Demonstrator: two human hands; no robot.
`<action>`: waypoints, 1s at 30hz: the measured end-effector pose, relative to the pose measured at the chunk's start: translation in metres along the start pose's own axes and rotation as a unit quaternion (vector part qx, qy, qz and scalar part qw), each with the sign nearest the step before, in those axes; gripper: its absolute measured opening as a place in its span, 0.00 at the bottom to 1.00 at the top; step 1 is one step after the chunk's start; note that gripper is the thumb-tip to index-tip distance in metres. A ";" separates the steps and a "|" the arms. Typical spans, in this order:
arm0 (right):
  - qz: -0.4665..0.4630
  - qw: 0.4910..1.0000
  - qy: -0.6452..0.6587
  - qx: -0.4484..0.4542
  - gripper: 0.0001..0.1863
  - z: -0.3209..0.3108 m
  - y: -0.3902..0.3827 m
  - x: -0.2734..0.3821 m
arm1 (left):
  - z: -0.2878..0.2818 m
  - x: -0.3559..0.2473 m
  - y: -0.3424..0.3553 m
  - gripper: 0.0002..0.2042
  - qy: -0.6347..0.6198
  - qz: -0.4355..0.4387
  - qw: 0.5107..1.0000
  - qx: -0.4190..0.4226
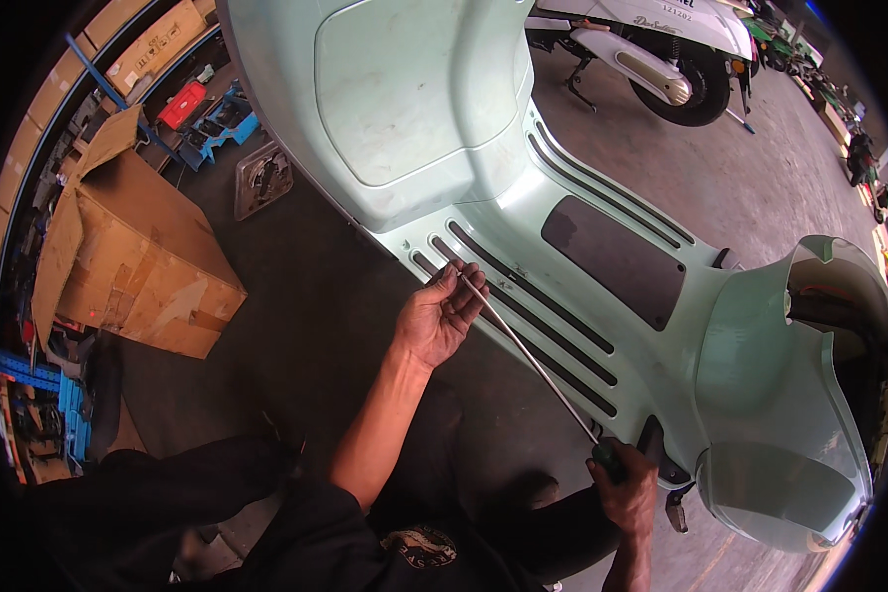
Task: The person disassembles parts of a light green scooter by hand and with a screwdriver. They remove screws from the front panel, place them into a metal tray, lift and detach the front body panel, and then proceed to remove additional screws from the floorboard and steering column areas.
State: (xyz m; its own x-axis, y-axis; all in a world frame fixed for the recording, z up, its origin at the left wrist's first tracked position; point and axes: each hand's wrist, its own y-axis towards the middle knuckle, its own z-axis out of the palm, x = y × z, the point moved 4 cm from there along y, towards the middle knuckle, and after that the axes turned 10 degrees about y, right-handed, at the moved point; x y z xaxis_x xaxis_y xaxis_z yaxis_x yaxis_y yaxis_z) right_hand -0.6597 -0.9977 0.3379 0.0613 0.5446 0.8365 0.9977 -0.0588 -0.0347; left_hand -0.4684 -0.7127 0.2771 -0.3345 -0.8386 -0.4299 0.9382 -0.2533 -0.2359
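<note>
The single head view looks steeply down and forward past the wearer's own black shirt [331,548] along the lower edge. The left hand [440,318], near the middle, and right hand [629,488], at lower right, lie within arm's reach; the mint-green scooter bodywork [405,109] looms close above. Fisheye width takes in a farther cardboard box [173,281] at left and white scooter [676,32] at upper right.

- The person's right hand [629,488] grips the screwdriver [528,355] by its handle.
- The left hand [434,321] pinches its tip beside the green scooter [405,109].
- A carton [163,257] stands left.
</note>
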 end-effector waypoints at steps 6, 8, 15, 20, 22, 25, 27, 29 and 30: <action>-0.001 0.996 -0.086 -0.036 0.19 0.001 -0.001 0.011 | 0.005 -0.004 -0.002 0.07 0.054 0.030 0.996 -0.061; -0.018 0.990 -0.131 -0.049 0.20 0.001 0.001 0.016 | 0.007 -0.007 -0.002 0.07 0.067 0.031 0.994 -0.076; 0.040 0.996 0.050 0.058 0.16 0.015 0.008 0.026 | 0.009 -0.021 -0.003 0.06 0.108 0.054 0.990 -0.071; 0.055 0.987 0.117 0.098 0.18 0.023 0.011 0.013 | 0.014 -0.028 -0.006 0.15 0.144 0.092 0.983 -0.063; 0.061 0.977 0.157 0.128 0.20 0.026 0.008 -0.009 | 0.019 -0.031 -0.012 0.20 0.176 0.122 0.975 -0.054; 0.045 0.971 0.201 0.121 0.23 0.025 0.008 -0.025 | -0.016 -0.072 -0.023 0.32 0.250 0.333 0.886 -0.201; 0.071 0.948 0.286 0.122 0.25 0.025 0.006 -0.026 | -0.041 -0.104 -0.010 0.37 0.327 0.399 0.811 -0.276; 0.093 0.936 0.319 0.116 0.25 0.021 0.004 -0.030 | -0.063 -0.112 0.024 0.42 0.365 0.357 0.837 -0.199; 0.115 0.923 0.349 0.112 0.26 0.020 0.004 -0.031 | -0.076 -0.111 0.044 0.45 0.374 0.312 0.864 -0.125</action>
State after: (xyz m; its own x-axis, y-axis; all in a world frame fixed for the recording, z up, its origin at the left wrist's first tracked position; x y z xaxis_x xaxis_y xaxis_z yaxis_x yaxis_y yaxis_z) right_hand -0.6570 -0.9985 0.3011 0.3160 -0.1381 0.9387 0.9467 0.1104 -0.3025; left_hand -0.3972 -0.5945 0.2484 0.1777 -0.2043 -0.9627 0.9399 0.3251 0.1045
